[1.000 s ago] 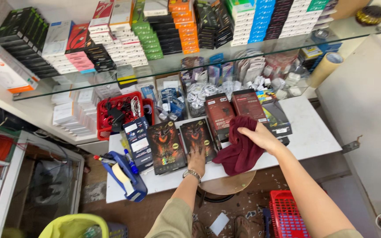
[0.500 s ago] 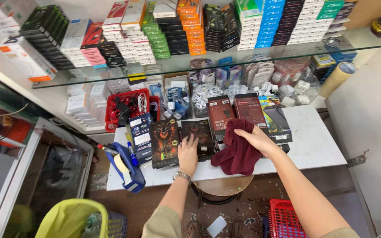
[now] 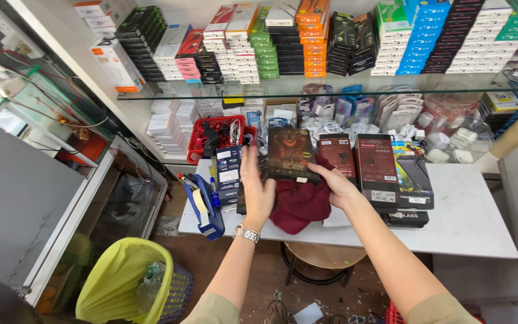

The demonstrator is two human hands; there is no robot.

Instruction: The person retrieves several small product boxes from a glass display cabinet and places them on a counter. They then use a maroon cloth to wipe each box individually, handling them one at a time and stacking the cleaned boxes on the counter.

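Note:
My right hand (image 3: 338,185) grips the lower right corner of a dark flat box with an orange picture (image 3: 292,155) and holds it tilted up above the white table (image 3: 469,222). My left hand (image 3: 256,191) is spread flat beside the box's left edge, with a watch on the wrist. I cannot tell whether it touches the box. A crumpled maroon cloth (image 3: 300,205) lies on the table under both hands. Two dark red boxes (image 3: 376,169) and a blue-fronted box (image 3: 413,180) lie just right of my right hand.
A blue tape dispenser (image 3: 202,207) and a red basket of cables (image 3: 217,137) sit at the table's left. A glass shelf (image 3: 331,87) carries stacked coloured boxes. A yellow-green lined bin (image 3: 124,282) stands on the floor, and a round stool (image 3: 319,258) is under the table.
The dark box with the orange picture has been lifted off the table and tilted up. My left hand came off its face and now sits at its left side. The view moved closer.

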